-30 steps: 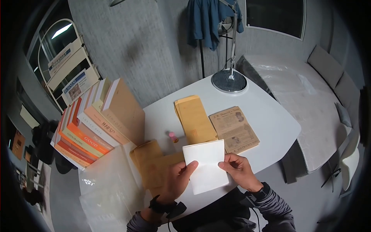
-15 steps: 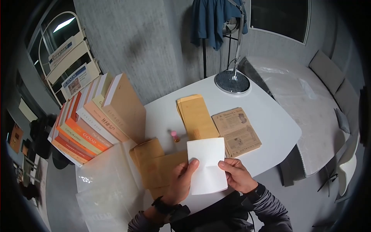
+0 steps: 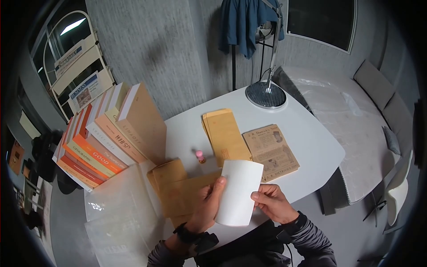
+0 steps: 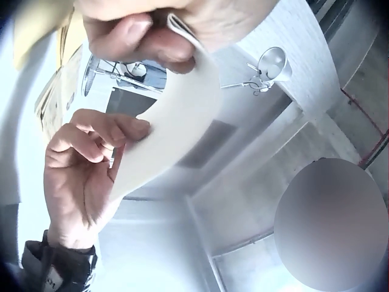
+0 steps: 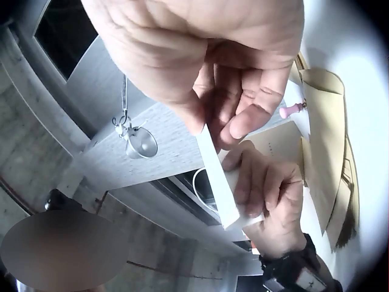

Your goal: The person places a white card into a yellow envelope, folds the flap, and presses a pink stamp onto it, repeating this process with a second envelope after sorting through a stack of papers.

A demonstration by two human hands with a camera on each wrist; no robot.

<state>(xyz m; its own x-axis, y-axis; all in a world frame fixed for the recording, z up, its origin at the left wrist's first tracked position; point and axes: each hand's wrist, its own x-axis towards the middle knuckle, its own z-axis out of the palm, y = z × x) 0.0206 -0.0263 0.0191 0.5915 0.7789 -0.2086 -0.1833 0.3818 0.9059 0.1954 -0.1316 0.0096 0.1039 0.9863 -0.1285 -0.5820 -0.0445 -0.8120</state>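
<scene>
Both hands hold a folded sheet of white paper (image 3: 240, 191) above the near side of the table. My left hand (image 3: 208, 207) grips its left edge, thumb on the front face. On the other side my right hand (image 3: 275, 205) pinches the right edge between thumb and fingers. In the left wrist view the paper (image 4: 182, 115) bows into a curve between the hands. Beneath and left of it lie brown envelopes (image 3: 168, 173). Just beyond the paper is another stack of brown envelopes (image 3: 226, 133), beside a brown printed booklet (image 3: 272, 149).
A small pink-handled stamp (image 3: 200, 156) stands between the envelopes. Upright books (image 3: 104, 140) line the table's left side, with clear plastic (image 3: 120, 222) in front. A lamp base (image 3: 267, 95) stands at the far corner. A plastic-covered bed (image 3: 342, 115) is to the right.
The paper has turned clockwise, its top leaning right, and now bows between the hands. The left thumb has moved up along its left edge, while the right hand keeps its pinch.
</scene>
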